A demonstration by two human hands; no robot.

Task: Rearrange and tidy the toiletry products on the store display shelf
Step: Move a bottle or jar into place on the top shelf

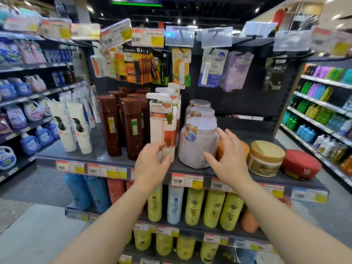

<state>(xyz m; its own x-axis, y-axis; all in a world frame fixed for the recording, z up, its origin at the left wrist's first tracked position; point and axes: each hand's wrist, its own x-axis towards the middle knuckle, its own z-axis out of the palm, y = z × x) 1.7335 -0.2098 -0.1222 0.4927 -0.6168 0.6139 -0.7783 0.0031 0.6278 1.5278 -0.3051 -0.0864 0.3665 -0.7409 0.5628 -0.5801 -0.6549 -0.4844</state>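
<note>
Shelf [106, 159] front edge bare; left hand [150, 164] spread touching pump bottle [163, 128], right hand [228, 159] spread.

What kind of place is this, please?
Most likely a supermarket toiletries aisle: price tags line the shelf edge, rows of bottles stand on it, and carded products hang on hooks above.

i see bare shelf [247, 128] behind the low jars [265, 161], open right of the pale tubs [198, 143]. the left is packed: pump bottles [163, 128] beside brown bottles [131, 128], tubes [80, 128] further left. hanging packs [181, 67] crowd the space above the pumps.
</note>
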